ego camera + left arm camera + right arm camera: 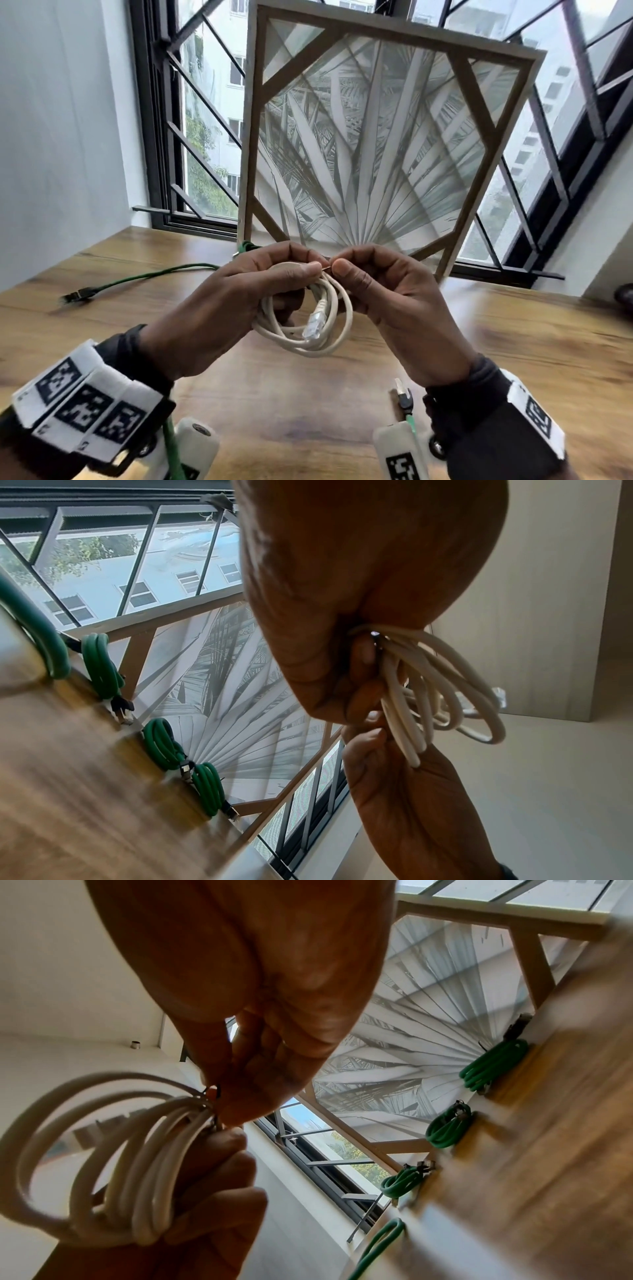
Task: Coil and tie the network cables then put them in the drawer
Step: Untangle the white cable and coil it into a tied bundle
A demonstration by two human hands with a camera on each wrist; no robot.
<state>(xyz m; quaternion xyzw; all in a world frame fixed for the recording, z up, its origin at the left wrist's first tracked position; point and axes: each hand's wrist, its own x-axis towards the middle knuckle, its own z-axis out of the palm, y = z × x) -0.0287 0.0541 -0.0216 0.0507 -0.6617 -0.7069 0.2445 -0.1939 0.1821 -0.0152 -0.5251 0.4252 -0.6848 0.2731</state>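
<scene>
Right now the white cable (306, 320) is wound into a small coil and held up in the air above the wooden counter (308, 411), between both hands, with one clear plug dangling inside the loops. The left hand (239, 298) is wrapped around the top of the bundle, fingers curled through the loops and thumb pressed on top. The right hand (383, 298) pinches something thin and reddish at the top of the coil, which I take to be a twist tie (327, 270), though it is too small to be sure.

The risk I see is in that pinch. If the tie slips from the fingertips before it is twisted shut, the loops would likely spring apart, and the stiff cable looks ready to do so. A slack left grip would do the same, and the hanging plug could snag a loop.

Farther out, tied green coils (103, 666) lie along the far edge of the counter against a framed palm print (376, 137). A loose green cable (144, 275) trails off to the left, and another green plug (404, 397) lies near, under the right wrist; a dropped coil could tangle with it. I see no drawer.
</scene>
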